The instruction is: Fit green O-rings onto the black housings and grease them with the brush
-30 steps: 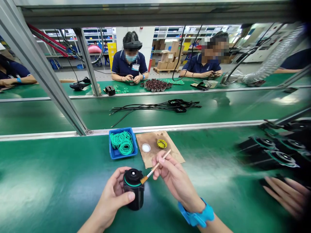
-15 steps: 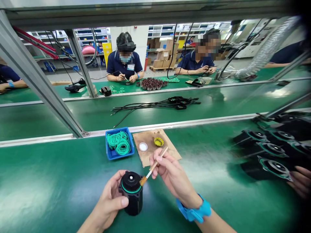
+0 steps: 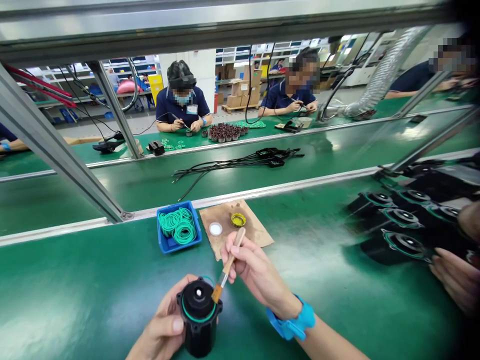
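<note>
My left hand [image 3: 165,327] is wrapped round a black cylindrical part [image 3: 198,320] with a green ring seated on its top rim, held upright just above the green bench. My right hand [image 3: 255,275] pinches a small wooden-handled brush [image 3: 227,267], its bristles touching the part's top edge on the right side. A blue strap [image 3: 290,322] circles my right wrist.
A blue tray of green rings [image 3: 177,231] and a brown cardboard sheet [image 3: 234,227] with a white cap and a yellow cap lie ahead. Several black parts [image 3: 397,225] crowd the right, with another person's hand [image 3: 455,280] beside them. Black cables [image 3: 240,162] lie on the middle belt; people work opposite.
The black part and both my hands have come lower and nearer in view. The brush now stands steeper, still on the part's rim. The other person's hand on the right has shifted.
</note>
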`<state>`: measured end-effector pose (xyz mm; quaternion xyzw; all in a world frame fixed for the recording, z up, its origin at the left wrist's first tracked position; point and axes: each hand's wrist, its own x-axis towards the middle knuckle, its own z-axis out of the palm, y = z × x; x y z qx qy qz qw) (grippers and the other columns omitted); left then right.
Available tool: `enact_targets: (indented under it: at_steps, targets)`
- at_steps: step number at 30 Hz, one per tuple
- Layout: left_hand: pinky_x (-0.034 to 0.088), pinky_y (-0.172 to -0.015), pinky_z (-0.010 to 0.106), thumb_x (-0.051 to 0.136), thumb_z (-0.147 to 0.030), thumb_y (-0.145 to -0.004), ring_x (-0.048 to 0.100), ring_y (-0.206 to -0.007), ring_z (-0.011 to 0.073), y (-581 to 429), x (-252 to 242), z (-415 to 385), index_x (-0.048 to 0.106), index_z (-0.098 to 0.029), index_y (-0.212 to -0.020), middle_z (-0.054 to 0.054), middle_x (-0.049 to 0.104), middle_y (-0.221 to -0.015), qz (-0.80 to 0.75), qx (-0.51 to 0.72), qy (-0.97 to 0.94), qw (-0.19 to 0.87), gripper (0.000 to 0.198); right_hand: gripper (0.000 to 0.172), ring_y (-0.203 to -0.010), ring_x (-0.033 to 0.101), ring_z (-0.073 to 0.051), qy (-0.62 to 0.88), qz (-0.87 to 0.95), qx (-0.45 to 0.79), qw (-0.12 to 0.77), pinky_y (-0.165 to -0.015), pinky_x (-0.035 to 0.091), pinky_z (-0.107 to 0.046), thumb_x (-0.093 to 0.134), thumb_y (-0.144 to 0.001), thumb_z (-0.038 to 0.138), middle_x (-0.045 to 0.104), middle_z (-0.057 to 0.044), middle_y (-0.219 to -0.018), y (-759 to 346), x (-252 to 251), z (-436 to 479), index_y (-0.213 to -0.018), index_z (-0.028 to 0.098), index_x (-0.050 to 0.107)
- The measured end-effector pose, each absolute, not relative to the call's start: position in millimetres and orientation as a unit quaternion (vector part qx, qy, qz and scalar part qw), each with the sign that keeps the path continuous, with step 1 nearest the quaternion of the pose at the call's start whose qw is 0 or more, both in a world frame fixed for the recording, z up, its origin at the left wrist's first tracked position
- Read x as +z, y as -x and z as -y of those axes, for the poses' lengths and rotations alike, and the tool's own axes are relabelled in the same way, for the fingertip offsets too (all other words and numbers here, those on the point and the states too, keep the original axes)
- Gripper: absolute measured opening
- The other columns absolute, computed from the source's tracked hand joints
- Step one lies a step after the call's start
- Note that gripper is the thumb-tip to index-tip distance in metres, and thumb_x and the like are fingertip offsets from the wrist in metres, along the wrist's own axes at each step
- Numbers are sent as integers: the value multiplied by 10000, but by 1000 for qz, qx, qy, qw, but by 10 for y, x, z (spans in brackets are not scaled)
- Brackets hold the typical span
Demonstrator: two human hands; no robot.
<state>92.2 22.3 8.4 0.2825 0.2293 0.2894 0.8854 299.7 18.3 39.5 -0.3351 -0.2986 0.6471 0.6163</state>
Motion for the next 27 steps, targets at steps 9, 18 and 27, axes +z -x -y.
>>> enact_targets:
  at_steps: [9, 18, 27]
  targets:
    - [476, -832, 349, 832, -337, -578, 681, -942, 270, -903, -96, -253, 626, -161, -1077, 149, 707, -1114, -115, 238, -314, 912, 568, 214, -451, 513, -64, 297, 304, 667, 612, -434, 457, -173, 677, -796, 320, 595, 30, -675, -2933, 326, -199, -756, 186, 515]
    - [490, -797, 311, 888, -306, -569, 653, -966, 245, -922, -57, -268, 569, -190, -1149, 108, 680, -1092, -194, 321, -396, 838, 672, 201, -480, 551, -55, 283, 290, 606, 684, -466, 497, -159, 739, -804, 341, 616, 30, -723, -3025, 472, -132, -805, 191, 606]
    - [464, -948, 353, 890, -281, -588, 618, -1080, 254, -982, -57, -287, 570, -183, -1173, 111, 661, -1156, -304, 415, -457, 726, 674, 114, -540, 628, -73, 378, 430, 449, 686, -516, 544, -158, 646, -911, 301, 621, 9, -771, -2939, 461, 18, -850, 208, 671]
